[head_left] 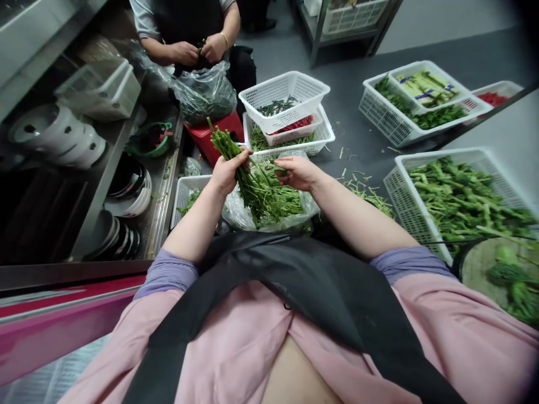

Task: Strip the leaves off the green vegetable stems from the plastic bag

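My left hand (229,173) is wrapped round a bunch of thin-stemmed leafy greens (223,140). The cut stem ends point up and away from me, while the leaves hang down below the hand. To its right, my right hand (298,171) is closed with the palm partly turned up, and a small piece of green leaf (275,168) shows at its fingertips. Under both hands, in front of my apron, lies a clear plastic bag (309,207) opened out, filled with loose green stems (282,205).
A person's hands (200,51) work over a bag of greens (206,95) on a red stool (210,140). White baskets (284,120) are stacked ahead. More vegetable baskets (415,219) stand right, near a round chopping block (475,269). Metal shelving (122,168) runs along the left.
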